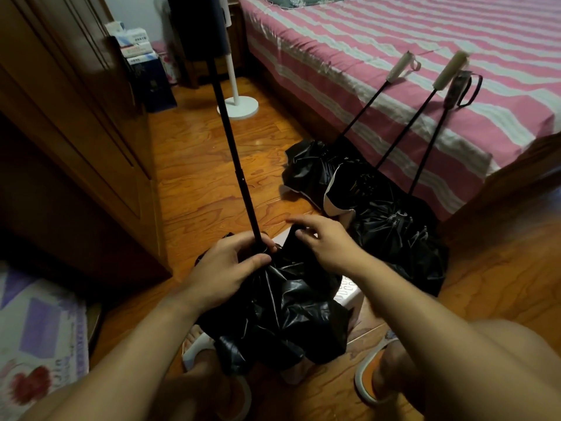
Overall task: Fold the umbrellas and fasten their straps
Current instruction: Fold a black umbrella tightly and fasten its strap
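A: Left hand [226, 262] closed around the base of the shaft [233, 147], right where the black canopy [282, 305] bunches. Right hand [321, 238] loose, fingers half-curled, resting on the cloth's upper edge, gripping nothing that I can see.

B: Where does this umbrella sit?

A: Between the person's knees, canopy slumped low over the floor [197, 165], shaft fully extended up and away. Two more umbrellas [379, 208] lie on the floor by the bed [394, 56], handles propped on the mattress edge, canopies loose, straps undone.

B: Risks?

A: Likely the folds. The cloth is crumpled unevenly; wrap it like that and the strap may not reach round. I can't find the strap in that mess.

B: And the shaft?

A: Long and unsupported at the far end. Pushed off-axis when collapsing, it could jam, or swing into the white stand [238, 107] behind.
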Available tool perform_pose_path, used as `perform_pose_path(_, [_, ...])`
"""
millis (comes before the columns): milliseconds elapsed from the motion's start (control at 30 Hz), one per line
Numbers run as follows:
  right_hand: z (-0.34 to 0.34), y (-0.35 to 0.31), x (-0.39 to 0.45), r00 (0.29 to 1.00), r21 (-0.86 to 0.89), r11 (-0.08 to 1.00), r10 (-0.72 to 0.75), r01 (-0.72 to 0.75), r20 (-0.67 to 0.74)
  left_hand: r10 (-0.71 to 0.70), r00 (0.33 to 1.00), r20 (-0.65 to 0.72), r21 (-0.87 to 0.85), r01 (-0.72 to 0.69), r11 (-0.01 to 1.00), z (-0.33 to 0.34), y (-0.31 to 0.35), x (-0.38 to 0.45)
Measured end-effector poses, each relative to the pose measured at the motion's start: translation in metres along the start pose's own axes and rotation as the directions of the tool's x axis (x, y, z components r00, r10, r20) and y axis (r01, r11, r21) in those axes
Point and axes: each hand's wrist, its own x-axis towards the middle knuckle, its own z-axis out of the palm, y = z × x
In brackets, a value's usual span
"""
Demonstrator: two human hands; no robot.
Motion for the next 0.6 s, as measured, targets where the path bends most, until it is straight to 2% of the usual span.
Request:
perform_pose_path(67, [0.011, -0.006, -0.011, 0.998, 0.079, 0.996, -0.043, 0.045, -0.037, -0.042, 0.999, -0.025, -0.024, 0.041, 0.999, 0.001, -0.002, 0.002])
perform_pose_path(167, [0.024, -0.015, -0.027, 0.998, 0.207, 0.976, -0.065, 0.066, -0.013, -0.079, 0.996, -0.051, -0.092, 0.075, 0.993, 0.003, -0.006, 0.006])
perform_pose_path(300, [0.027, -0.013, -0.029, 0.995, 0.196, 0.977, -0.068, 0.082, -0.077, -0.080, 0.995, -0.066, -0.160, 0.068, 0.985, 0.008, -0.005, 0.006])
perform_pose_path(433, [0.033, -0.014, -0.030, 0.993, 0.280, 0.959, -0.014, 0.048, -0.121, -0.052, 0.994, -0.093, -0.196, 0.033, 0.980, 0.014, -0.006, 0.006])
perform_pose_path(600, [0.035, -0.016, -0.030, 0.984, 0.275, 0.961, 0.029, 0.020, -0.174, -0.041, 0.992, -0.118, -0.205, 0.016, 0.979, 0.021, -0.009, 0.012])
